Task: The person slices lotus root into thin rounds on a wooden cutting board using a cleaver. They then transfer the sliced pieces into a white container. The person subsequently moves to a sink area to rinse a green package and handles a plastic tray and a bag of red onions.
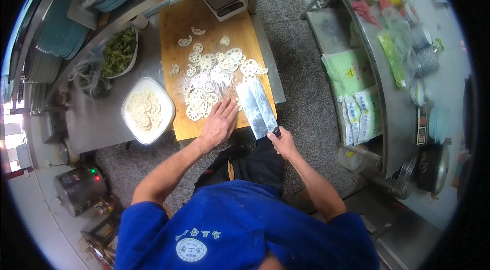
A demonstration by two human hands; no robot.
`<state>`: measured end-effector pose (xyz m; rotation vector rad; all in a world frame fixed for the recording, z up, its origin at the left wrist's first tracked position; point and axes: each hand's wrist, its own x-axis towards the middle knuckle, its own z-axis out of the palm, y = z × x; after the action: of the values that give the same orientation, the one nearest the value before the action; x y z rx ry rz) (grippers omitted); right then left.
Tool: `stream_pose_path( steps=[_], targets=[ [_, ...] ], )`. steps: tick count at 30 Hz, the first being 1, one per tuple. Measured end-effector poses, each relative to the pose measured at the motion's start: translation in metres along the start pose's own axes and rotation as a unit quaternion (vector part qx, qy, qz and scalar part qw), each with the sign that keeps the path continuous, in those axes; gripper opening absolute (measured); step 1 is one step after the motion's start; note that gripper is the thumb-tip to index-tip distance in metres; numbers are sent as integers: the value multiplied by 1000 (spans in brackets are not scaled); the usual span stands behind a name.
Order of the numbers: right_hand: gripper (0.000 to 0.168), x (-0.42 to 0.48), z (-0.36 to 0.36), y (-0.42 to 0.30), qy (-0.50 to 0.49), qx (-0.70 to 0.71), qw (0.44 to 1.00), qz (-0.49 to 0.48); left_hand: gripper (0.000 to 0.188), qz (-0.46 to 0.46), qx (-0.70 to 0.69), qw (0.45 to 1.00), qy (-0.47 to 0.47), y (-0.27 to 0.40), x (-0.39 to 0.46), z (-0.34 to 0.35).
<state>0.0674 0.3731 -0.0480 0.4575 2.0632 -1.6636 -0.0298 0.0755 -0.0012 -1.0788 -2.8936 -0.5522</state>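
Note:
My right hand (284, 143) grips the dark handle of a broad Chinese cleaver (257, 106). Its wet steel blade lies over the right front part of a wooden cutting board (174, 36). Fingers extended, my left hand (222, 121) rests palm down at the board's front edge, left of the blade; what lies beneath the palm is hidden. Lotus root slices (198, 105) are piled just beyond its fingertips, and more slices (231, 57) are scattered farther back. Wet white bits (220, 78) cover the board between them. A white bowl (167, 126) of lotus root slices stands left of the board.
A kitchen scale (225, 2) sits on the board's far end. Left are a bowl of green leaves (120, 50), a plastic bag (90, 77) and stacked plates (63, 25) on a shelf. To the right, across the floor, a metal shelving unit (394, 136) holds bagged goods (361, 113).

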Motion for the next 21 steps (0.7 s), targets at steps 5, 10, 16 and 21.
stream_pose_path(
  steps=[5, 10, 16, 21],
  targets=[
    [34, 12, 7, -14, -5, -17, 1000, -10, 55, -11, -5, 999, -36, 0, -2, -1],
    [38, 7, 9, -13, 24, -115, 992, -54, 59, -22, -21, 998, -63, -2, -6, -5],
    [44, 3, 15, -21, 32, -165, 980, -105, 61, -33, -51, 995, -79, 1, -11, -3],
    [47, -13, 14, -21, 0, -170, 983, -72, 64, -36, -42, 994, -92, 0, -13, -4]
  ],
)
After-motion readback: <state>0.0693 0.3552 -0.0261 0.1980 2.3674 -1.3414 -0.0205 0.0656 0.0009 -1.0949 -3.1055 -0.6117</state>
